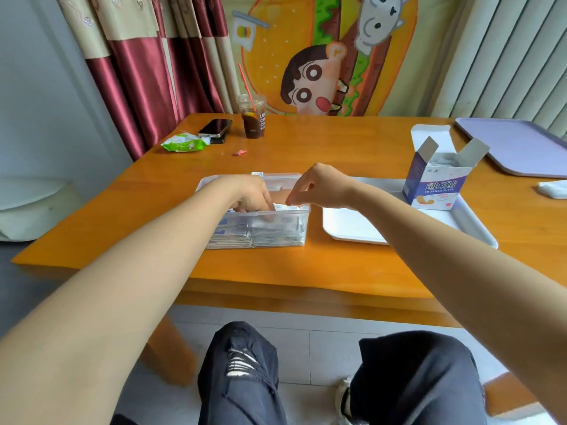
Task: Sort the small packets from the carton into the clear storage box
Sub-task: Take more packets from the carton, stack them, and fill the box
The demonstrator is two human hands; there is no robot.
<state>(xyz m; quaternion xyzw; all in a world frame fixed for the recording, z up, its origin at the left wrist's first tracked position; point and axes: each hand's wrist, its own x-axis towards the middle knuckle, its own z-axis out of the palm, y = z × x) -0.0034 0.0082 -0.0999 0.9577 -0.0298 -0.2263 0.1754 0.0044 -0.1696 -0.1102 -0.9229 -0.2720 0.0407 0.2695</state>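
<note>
1. The clear storage box (277,212) sits on the bench (306,265) near the middle of its near edge. Small packets (270,236) are stacked inside, in rows against its front wall.
2. The left hand (250,193) reaches down into the box. Its fingers (266,207) are bent downward and touch the tops of the packets; I cannot tell whether they grip one.
3. The right hand (322,187) hovers over the right side of the box with its fingers (294,198) drawn together in a pinch just above the rim. Whether a packet sits between them is too small to tell.
4. The carton (435,182) stands upright with its flaps open on a white tray (352,230), just right of the box, towards the bench's right edge.
5. A purple tray (518,147) lies at the far right corner.
6. Near the far left corner lie a phone (214,127), an iced drink cup (253,122) and a green wipes pack (184,144).
</note>
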